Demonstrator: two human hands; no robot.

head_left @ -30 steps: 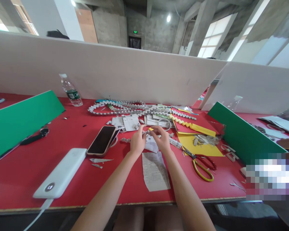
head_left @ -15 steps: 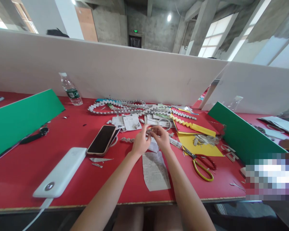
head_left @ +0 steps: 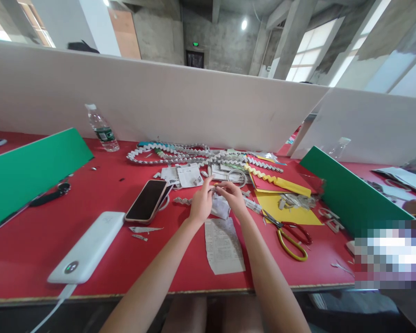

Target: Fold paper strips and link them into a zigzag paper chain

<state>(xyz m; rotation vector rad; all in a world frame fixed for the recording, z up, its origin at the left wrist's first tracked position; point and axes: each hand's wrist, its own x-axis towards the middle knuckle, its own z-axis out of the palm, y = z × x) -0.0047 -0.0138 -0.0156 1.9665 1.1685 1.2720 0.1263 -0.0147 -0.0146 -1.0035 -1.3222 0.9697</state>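
Note:
My left hand [head_left: 201,203] and my right hand [head_left: 233,198] meet over the middle of the table, fingertips pinched together on a small folded paper piece [head_left: 214,188] that they mostly cover. The left index finger points up and away from the pinch. Just below the fingers lies a crumpled whitish paper [head_left: 221,207], and nearer to me a torn printed sheet [head_left: 225,252] lies flat between my forearms. To the left of my left hand, a short folded paper chain [head_left: 182,201] shows its end. Beyond the hands are folded printed papers [head_left: 190,175] and a white ring-shaped roll [head_left: 237,177].
Scissors [head_left: 283,225] lie open at right beside yellow paper [head_left: 291,210]. Long zigzag paper chains [head_left: 152,159] spread at the back. At left are a phone [head_left: 146,201], a power bank [head_left: 86,249], a watch [head_left: 63,188] and a bottle [head_left: 104,134]. Green boards [head_left: 350,194] flank the space.
The left index finger has lifted and straightened, and the left hand has shifted slightly. More of the crumpled paper shows between the hands. The power bank's display is now lit.

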